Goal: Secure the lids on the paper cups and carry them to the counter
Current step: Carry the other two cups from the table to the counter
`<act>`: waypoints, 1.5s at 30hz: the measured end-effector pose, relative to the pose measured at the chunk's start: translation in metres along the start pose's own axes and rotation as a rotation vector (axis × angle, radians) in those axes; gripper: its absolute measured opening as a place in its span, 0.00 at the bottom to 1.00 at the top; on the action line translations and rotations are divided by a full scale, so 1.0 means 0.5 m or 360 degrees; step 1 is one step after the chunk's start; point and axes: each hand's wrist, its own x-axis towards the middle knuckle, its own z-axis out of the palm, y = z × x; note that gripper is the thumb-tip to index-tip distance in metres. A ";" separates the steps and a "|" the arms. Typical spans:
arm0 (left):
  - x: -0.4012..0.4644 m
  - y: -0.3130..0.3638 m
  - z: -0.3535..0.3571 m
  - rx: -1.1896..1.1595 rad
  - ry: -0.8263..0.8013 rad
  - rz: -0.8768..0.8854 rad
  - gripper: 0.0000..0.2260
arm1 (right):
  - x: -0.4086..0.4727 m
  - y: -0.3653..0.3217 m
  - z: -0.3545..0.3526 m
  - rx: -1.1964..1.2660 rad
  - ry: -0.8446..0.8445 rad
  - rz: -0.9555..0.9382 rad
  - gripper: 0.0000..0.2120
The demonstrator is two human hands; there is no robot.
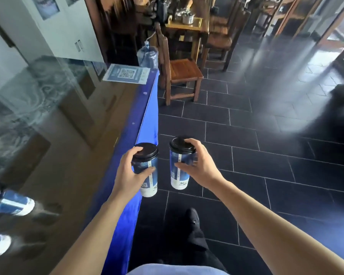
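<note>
Two lidded cups beside the counter [68, 120] — left hand [127, 171] gripping the left cup [147, 175], right hand [201, 165] the right cup [179, 173]

My view past the wooden chair [182, 76]: a water jug [148, 56] just left of it, a QR-code card [127, 76] further left, a wooden table [187, 29] behind it, dark floor tiles [266, 155] beneath, my black shoe [192, 217] nearest me

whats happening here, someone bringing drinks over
A person walks along a glossy dark counter with a blue edge, carrying two blue-and-white paper cups with black plastic lids. The left hand grips the left cup; the right hand grips the right cup. Both lids are on. Both cups are in the air, not yet set down. Two similar cups already lie at the counter's near left edge.
</note>
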 end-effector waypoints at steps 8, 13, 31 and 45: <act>0.124 0.005 -0.023 0.0075 0.0527 -0.0131 0.29 | 0.307 0.000 0.037 0.0023 -0.0410 -0.0291 0.35; 0.137 -0.014 -0.065 0.0145 0.0883 -0.0257 0.30 | 0.448 -0.036 0.099 0.0102 -0.0741 -0.0450 0.35; 0.183 -0.109 -0.251 0.0109 0.1518 -0.0653 0.29 | 0.674 -0.215 0.461 -0.0049 -0.1447 -0.0785 0.40; 0.262 -0.157 -0.340 0.0188 0.2095 -0.0845 0.32 | 0.812 -0.326 0.686 -0.0061 -0.1788 -0.1122 0.39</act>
